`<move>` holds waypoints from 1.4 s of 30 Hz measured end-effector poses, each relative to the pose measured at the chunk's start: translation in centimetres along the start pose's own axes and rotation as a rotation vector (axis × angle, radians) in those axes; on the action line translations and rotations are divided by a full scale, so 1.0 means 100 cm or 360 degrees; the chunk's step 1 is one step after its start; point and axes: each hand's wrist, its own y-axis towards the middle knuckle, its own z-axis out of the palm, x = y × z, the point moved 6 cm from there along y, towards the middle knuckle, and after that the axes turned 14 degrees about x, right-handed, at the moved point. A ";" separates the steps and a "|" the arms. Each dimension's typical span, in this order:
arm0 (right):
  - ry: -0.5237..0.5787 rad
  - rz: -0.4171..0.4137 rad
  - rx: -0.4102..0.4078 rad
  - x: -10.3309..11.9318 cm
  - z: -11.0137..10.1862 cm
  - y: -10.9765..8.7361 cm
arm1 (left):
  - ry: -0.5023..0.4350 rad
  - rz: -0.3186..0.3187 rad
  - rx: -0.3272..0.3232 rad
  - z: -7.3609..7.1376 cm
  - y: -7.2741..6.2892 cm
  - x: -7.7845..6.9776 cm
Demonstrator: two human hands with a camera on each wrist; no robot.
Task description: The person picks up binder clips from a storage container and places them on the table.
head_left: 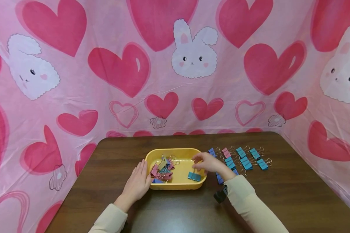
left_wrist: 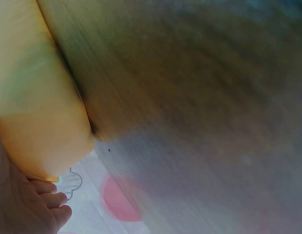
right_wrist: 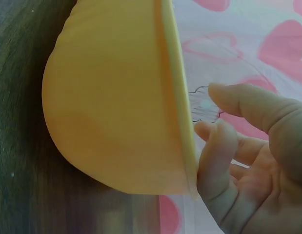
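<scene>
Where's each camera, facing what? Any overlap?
Head: head-worn, facing forward-down at yellow tray, binder clips; left hand, right hand, sleeves show.
Left: on left wrist, facing tray's outside and tabletop; part of left hand shows.
Right: on right wrist, facing tray's outside; part of right hand shows.
Wrist views share tray, tabletop, backdrop.

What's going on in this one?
A person's left hand rests against the left end of a yellow tray. The right hand hangs over its right end, just above teal binder clips; contact is unclear. Mixed-colour clips lie piled in the tray's left half; more clips lie on the table to its right.
</scene>
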 end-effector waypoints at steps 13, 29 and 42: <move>-0.0260 0.0131 0.0000 0.003 0.009 0.004 | 0.0004 0.0005 0.0003 0.000 0.001 0.000; -0.0212 -0.0157 0.0036 0.008 0.013 0.000 | 0.0020 -0.0004 0.0024 0.002 0.001 0.002; 0.0034 -0.0222 -0.0198 0.011 -0.002 -0.007 | 0.0008 -0.0007 0.0019 0.001 0.001 0.002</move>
